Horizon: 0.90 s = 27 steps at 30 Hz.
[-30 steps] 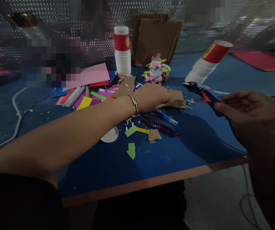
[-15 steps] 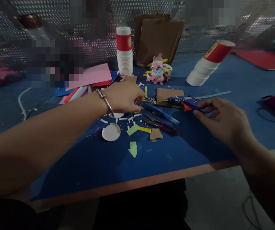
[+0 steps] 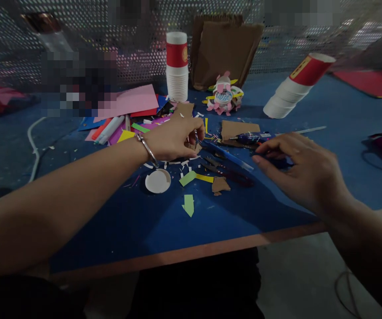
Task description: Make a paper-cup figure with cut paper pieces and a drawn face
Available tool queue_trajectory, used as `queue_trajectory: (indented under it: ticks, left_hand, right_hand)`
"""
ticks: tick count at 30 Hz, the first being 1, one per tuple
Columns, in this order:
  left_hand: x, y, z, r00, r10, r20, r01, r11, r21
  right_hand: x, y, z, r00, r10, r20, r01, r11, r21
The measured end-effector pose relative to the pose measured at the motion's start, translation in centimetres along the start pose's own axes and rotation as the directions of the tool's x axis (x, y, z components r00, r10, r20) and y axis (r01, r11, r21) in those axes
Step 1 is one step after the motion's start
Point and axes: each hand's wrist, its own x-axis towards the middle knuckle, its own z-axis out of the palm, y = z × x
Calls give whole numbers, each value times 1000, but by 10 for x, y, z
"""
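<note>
A perforated metal screen (image 3: 138, 48) stands behind a blue tabletop (image 3: 111, 235) with a brownish near edge. On it, right of centre, a dark blue glue gun (image 3: 248, 138) lies with its front end over a flat cardboard piece (image 3: 239, 126), its rear partly hidden by the right hand (image 3: 305, 170). That hand is half open, fingers loosely bent and parted from the thumb; whether it touches the handle cannot be told. A pale glue stick (image 3: 312, 130) shows beyond it. The left hand (image 3: 174, 135) is low over the scraps left of the gun, thumb and fingertips curved apart near a small brown scrap (image 3: 195, 147); whether it has hold of this is unclear. Between the hands lie a blue pen (image 3: 232, 156) and, nearer, dark-handled snips (image 3: 234, 174). Nearer still are a torn cardboard bit (image 3: 220, 185), a yellow strip (image 3: 204, 177) touching a green paper piece (image 3: 187, 178), another green scrap (image 3: 189, 205) and, to the left, a round white dish (image 3: 158, 181). Markers (image 3: 113, 129) and a pink sheet (image 3: 134, 99) lie far left. At the far side, an upright cup stack (image 3: 177, 84), a small pink-and-white paper figure (image 3: 224, 95) in front of large cardboard panels (image 3: 227, 53), and a tilted cup stack (image 3: 290, 95) run left to right.
</note>
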Motion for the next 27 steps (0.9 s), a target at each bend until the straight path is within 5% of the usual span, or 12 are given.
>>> queue_trajectory:
  ticks: [5, 10, 19, 27]
  left_hand:
    - [-15, -2, 4, 996, -26, -87, -6, 936, -352]
    - [-37, 8, 12, 992, -125, -16, 88, 782, -618]
    - [-72, 26, 28, 943, -249, -220, 6, 675, -737]
    - [-75, 21, 31, 907, -288, -306, -29, 684, -729]
  right_hand:
    - [9, -21, 1, 975, -135, 177, 111, 984, 141]
    - [20, -40, 6, 946, -213, 245, 143, 951, 273]
    - [49, -72, 19, 924, -156, 349, -31, 879, 477]
    - [55, -76, 34, 961, -104, 258, -58, 832, 552]
